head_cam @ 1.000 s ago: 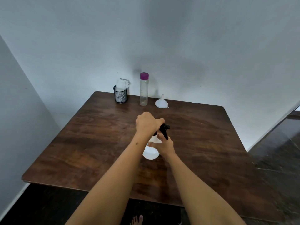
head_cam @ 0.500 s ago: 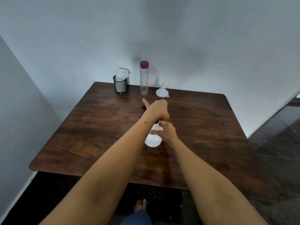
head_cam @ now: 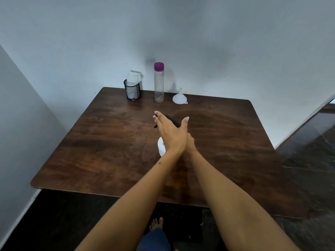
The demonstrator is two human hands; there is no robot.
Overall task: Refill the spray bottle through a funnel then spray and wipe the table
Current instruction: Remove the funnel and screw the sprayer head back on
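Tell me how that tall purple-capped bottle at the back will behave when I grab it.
The tall bottle is narrow and upright, so it probably tips if nudged near the cap. It looks clear and smooth, so it may be slippery. It appears mostly empty, so likely light; glass or plastic, I cannot tell.

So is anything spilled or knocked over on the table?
No spill shows. The funnel sits upside down, spout up, by the purple-capped bottle. The left hand holds the black sprayer head, off the spray bottle, which the right hand steadies.
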